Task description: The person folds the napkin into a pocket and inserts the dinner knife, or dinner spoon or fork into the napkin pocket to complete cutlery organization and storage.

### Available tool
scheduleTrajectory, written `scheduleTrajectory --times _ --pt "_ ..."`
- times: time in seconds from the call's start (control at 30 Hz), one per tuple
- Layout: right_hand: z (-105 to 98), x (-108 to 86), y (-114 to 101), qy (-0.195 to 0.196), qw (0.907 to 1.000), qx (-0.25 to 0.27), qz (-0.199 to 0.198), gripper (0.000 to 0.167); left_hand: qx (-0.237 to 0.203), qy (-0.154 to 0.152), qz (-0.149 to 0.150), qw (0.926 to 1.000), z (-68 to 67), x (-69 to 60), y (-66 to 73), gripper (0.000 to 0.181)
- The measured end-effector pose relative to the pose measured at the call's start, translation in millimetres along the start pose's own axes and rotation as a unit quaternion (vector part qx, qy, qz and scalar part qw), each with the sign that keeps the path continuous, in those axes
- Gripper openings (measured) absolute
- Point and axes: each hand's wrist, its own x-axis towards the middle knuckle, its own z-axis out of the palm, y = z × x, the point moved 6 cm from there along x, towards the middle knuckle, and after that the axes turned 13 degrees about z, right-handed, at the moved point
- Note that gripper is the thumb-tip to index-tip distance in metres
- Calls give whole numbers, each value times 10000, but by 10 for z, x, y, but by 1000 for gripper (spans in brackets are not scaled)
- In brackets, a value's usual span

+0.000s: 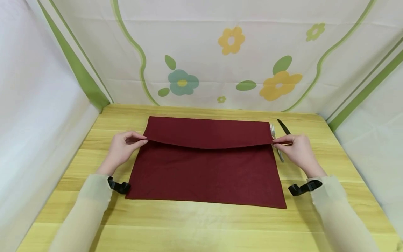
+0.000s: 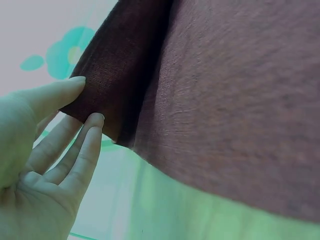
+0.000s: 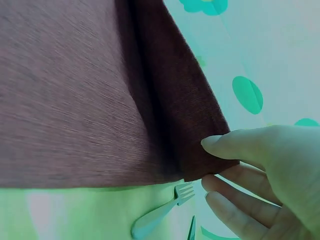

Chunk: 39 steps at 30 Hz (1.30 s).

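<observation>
1. L hand [image 1: 121,148]: thumb + fingertip clamped on cloth, at L end of the raised flap edge. Thumb on top, fingers [image 2: 90,155] below, per L wrist view.
2. R hand [image 1: 297,150]: same pinch at R end of that edge, thumb on upper side; other fingers bent, off the cloth.
3. Cloth [image 1: 204,178], dk red: spread on table btwn both hands. Far part folded over twd near side.
4. Flap [image 1: 207,133]: free edge lifted at both ends, sags mid-way; dk shadow under it on lower layer of cloth.
5. Fork [image 3: 157,215]: just R of cloth, tines at far end; part hidden by R fingers in head view. Can't tell if it touches cloth.
6. Knife [image 1: 284,126]: dk, R of cloth, farther out than fork, also part hidden.
7. Black straps on both wrists, one nr cloth's L edge, other R of it; pale sleeves behind.
8. Table [image 1: 204,227]: yellow wood grain, shows all round cloth.
9. Backdrop [image 1: 201,45]: white w/ flowers + green lines, beyond cloth's far edge.
</observation>
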Motion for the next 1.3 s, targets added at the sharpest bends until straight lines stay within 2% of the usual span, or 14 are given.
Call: scheduleTrajectory --times 0.33,0.6,0.83,0.97,1.13,1.3 --pt "-37 -274 -5 -76 9996 259 -87 9 -52 -55 92 9999 -100 -243 132 12" --pt "-57 -445 -9 -117 9996 244 -71 11 56 -182 317 9993 -117 -376 240 6" --pt "-59 -573 -11 -213 9993 273 -172 16 71 -293 157 9994 -168 -512 349 8" --pt "-72 -663 1 -464 9985 187 -240 19 -28 -319 219 9992 -204 -579 421 8" --pt "-82 -759 -24 -785 9963 -12 -360 24 -125 -374 224 9990 -226 -687 441 10" --pt "-137 -843 -72 -800 9954 -38 -520 29 -186 -416 123 9989 -281 -795 502 8"
